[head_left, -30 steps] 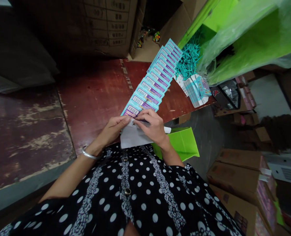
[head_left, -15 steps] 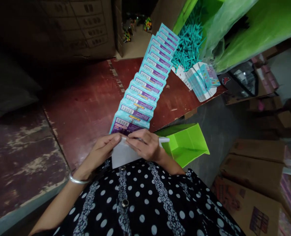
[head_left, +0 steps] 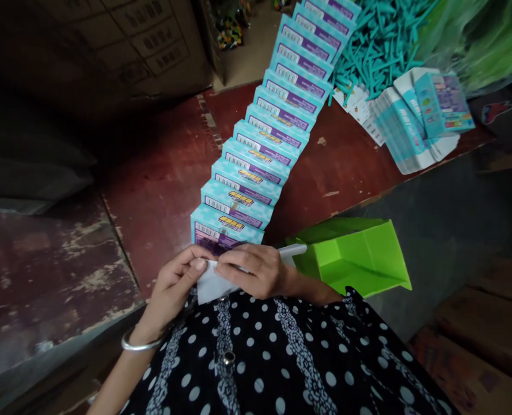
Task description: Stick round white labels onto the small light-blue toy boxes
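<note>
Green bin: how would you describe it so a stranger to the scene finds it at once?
Start at the red table and follow its near edge rightward. Beyond the right hand is the bin, bright green, its inside showing. Unlike the green shape under plastic film at upper right, it is uncovered.

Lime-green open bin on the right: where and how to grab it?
I'd pinch the right-hand rim of the lime-green open bin, coming from the right, fingers inside and outside its wall. The wall looks thin and its wide mouth exposes that edge; the person's right forearm lies by its left end. Stiffness can't be told.
</note>
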Motion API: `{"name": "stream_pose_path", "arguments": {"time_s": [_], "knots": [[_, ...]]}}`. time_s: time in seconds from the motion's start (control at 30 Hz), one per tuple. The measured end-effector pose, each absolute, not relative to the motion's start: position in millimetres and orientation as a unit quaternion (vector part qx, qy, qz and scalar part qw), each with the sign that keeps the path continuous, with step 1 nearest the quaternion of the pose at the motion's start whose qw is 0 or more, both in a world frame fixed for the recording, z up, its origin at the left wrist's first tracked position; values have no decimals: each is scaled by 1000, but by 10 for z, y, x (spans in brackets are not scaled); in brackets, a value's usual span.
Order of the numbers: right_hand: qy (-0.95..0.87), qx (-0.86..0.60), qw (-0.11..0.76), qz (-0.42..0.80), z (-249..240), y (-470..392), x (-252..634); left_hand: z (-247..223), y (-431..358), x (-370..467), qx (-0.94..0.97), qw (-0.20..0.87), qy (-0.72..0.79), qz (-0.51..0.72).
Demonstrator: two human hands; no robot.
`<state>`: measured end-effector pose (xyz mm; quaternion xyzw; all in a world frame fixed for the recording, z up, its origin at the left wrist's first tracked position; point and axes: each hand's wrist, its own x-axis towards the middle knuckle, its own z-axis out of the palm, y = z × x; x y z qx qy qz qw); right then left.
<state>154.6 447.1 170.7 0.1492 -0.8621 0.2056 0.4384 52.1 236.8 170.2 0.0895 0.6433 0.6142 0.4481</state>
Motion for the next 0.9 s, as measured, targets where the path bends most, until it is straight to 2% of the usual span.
{"name": "stream_pose_path", "arguments": {"time_s": [0.37,0.47,0.63,0.77,0.9], "knots": [[-828,167,480,236,1583,4415,1593,1733,2444,700,38,370,690,621],[-808,143,492,291,1611,4379,1654,1749,2488,661,32,365,687,628],[-759,18,472,447,1841,4592,1729,1734,2560,596,77,362,692,620],[-773,-109,439,445,2007,4944,1576,1644,2588,554,119,376,695,601],[-805,-149,395,417,2049,5137,1292,1569,2617,494,149,368,692,603]]}}
